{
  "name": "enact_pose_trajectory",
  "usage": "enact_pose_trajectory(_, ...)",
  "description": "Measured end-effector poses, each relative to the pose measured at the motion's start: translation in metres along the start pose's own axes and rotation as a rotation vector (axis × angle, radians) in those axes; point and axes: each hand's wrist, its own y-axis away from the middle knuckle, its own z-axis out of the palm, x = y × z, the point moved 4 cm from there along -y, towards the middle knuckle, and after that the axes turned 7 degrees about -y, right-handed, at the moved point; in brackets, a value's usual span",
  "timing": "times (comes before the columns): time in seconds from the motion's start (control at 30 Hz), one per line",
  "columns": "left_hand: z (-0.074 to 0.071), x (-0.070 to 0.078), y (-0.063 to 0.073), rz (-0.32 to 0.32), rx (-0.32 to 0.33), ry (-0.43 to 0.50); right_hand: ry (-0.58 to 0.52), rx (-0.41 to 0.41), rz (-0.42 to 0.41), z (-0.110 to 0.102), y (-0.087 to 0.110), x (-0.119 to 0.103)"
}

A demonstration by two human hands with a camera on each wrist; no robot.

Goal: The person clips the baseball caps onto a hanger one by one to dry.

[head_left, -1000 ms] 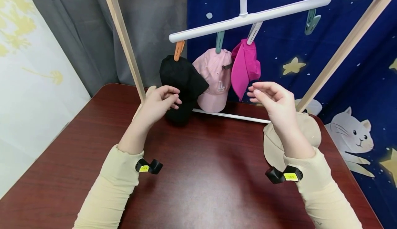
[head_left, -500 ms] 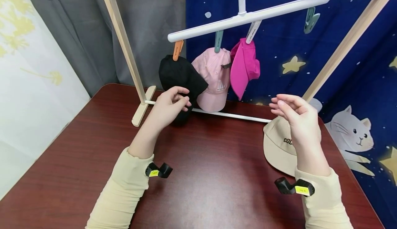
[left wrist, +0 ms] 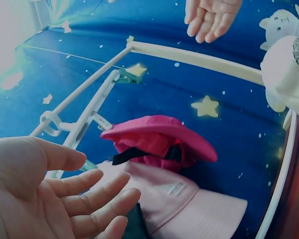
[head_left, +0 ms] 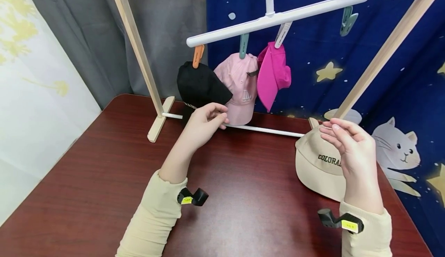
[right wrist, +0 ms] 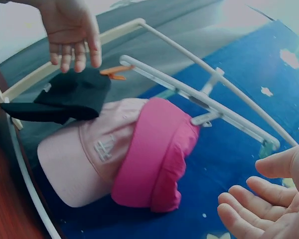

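In the head view my left hand (head_left: 205,127) is in front of the black cap (head_left: 199,85), hiding its lower part, fingers loosely bent around nothing. My right hand (head_left: 354,148) hovers above the beige cap (head_left: 313,168) on the table's right side and covers some of its lettering. In both wrist views the fingers are relaxed and the palms bare. Clothespins hold the black cap, a pink cap (head_left: 238,79) and a magenta hat (head_left: 274,73) under the white hanger (head_left: 278,19): an orange clothespin (head_left: 198,56), a green clothespin (head_left: 244,45) and a white clothespin (head_left: 283,34).
Another green clothespin (head_left: 348,21) hangs at the hanger's right end with nothing in it. Wooden posts (head_left: 137,48) and a low white rod (head_left: 267,130) frame the rack on the brown table (head_left: 229,195). Curtains (head_left: 167,29) stand behind.
My right hand has moved right and down, from near the magenta hat to over the beige cap. My left hand has shifted right and slightly down. The hung hats stay in place.
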Motion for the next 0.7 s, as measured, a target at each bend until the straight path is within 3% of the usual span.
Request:
enact_pose_trajectory(0.3, 0.025, 0.002, -0.001, 0.01, -0.015, 0.061, -0.075, 0.066, -0.015, -0.022, 0.005, -0.002)
enact_pose_trajectory(0.53, 0.045, 0.002, -0.001, -0.006, -0.016, 0.046, 0.055, 0.19, -0.023, -0.036, 0.005, -0.011)
enact_pose_trajectory(0.7, 0.063, 0.002, -0.006, -0.031, -0.048, 0.068, 0.098, 0.195, 0.006, -0.045, 0.004, -0.019)
